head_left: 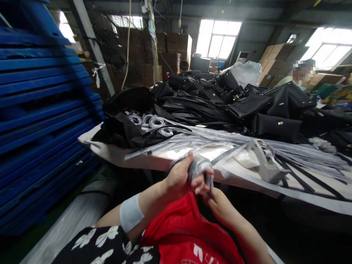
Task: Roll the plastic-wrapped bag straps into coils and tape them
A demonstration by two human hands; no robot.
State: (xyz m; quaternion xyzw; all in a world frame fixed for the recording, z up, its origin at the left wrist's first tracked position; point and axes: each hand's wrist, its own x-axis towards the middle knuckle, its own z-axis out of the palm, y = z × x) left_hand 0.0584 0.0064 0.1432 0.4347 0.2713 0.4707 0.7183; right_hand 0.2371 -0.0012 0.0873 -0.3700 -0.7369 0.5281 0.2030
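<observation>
A coil of strap in clear plastic [198,165] is between my two hands, just in front of the table's near edge. My left hand [179,175] is closed around the coil's left side, with its thumb on top. My right hand [216,201] is closed on the lower right side of the coil, though its fingertips are partly hidden and blurred. Behind the hands, long plastic-sleeved straps [228,137] lie across the white-covered table [107,152]. Several similar coils [156,121] rest on the table farther left.
Black leather bags [276,126] are heaped across the back of the table. A tape dispenser [265,161] stands to the right, near loose black straps [298,178]. Blue stacked pallets [41,110] rise at left, beside a plastic-wrapped roll [74,220]. A person [302,73] is behind the bags.
</observation>
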